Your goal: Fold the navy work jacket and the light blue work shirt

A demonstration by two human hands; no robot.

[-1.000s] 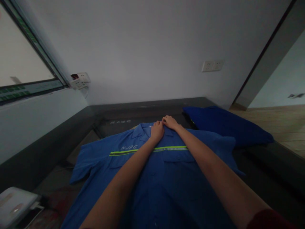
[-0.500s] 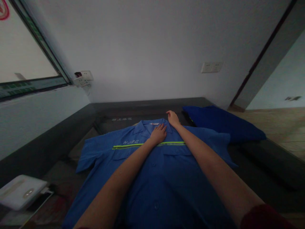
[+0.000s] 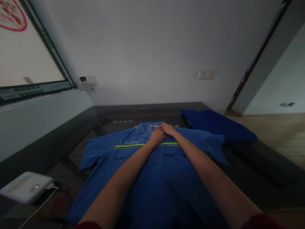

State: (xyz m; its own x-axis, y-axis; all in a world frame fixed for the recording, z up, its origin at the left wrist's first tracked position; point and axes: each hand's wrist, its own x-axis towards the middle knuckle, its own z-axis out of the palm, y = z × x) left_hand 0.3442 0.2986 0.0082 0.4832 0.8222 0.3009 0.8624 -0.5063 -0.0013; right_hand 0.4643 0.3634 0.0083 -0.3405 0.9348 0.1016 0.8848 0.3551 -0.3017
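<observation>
A blue short-sleeved work shirt (image 3: 140,162) with a yellow-green stripe and white letters lies spread face up, its collar (image 3: 140,128) toward the wall. Just below the collar opening, my left hand (image 3: 157,136) rests on the front with its fingers stretched out. My right hand (image 3: 168,128) lies on the right side of the collar, close against the left fingertips, its fingers extended and pointing left. Whether the right fingertips pinch any cloth is too small to tell. Both forearms cross over the shirt.
A dark table or couch surface (image 3: 247,178) lies under the shirt. Folded dark-blue cloth (image 3: 219,125) sits at the right. At the lower left is a white device (image 3: 27,187) with a cable. Wall sockets (image 3: 206,75) and a window (image 3: 30,57) are beyond.
My right hand has come down from above the collar's right side and moved left onto the collar beside my left hand. The left hand stays on the shirt; the view has shifted slightly.
</observation>
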